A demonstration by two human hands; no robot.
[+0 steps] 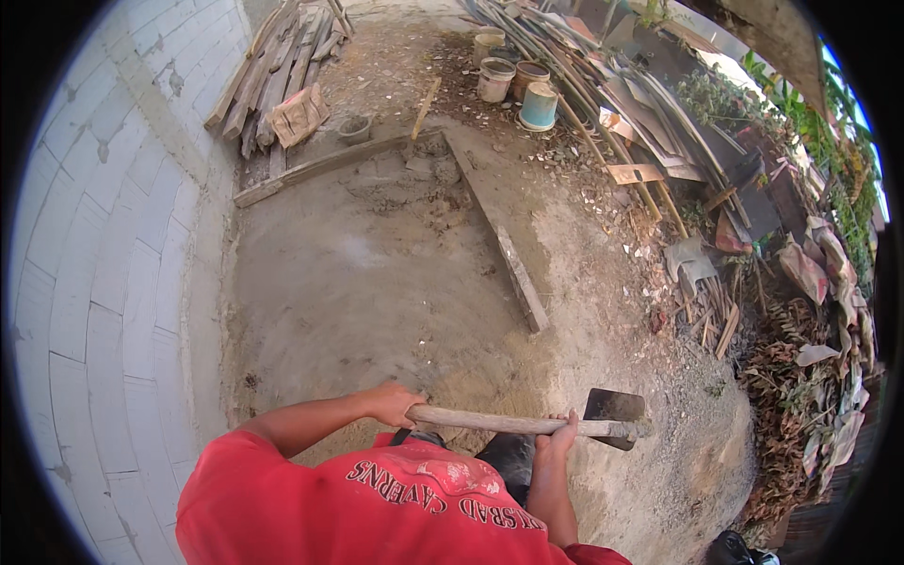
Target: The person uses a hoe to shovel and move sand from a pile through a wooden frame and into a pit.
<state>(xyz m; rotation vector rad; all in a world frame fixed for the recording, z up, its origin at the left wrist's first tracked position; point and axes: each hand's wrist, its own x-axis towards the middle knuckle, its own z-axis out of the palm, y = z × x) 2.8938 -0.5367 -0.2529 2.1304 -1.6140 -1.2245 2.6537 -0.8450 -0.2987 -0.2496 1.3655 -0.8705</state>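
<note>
A hoe [490, 422] with a pale wooden handle lies level across the front of my body. My left hand [390, 405] is closed around the handle's left end. Close to the head, my right hand [557, 437] grips the handle from below, its fingers partly hidden. The hoe's dark, flat metal blade [617, 410] sticks out just right of that hand, above the gravelly ground. Ahead of me spreads a smoothed grey patch of wet-looking cement [367, 282].
Wooden boards [494, 235] frame the patch's far and right sides. A block wall [104, 282] rises on the left. Beyond are stacked planks [282, 71], a paper sack [299, 115], a bowl [355, 129], an upright stick [426, 105] and several buckets [539, 105]. Scrap poles [565, 66] line the right.
</note>
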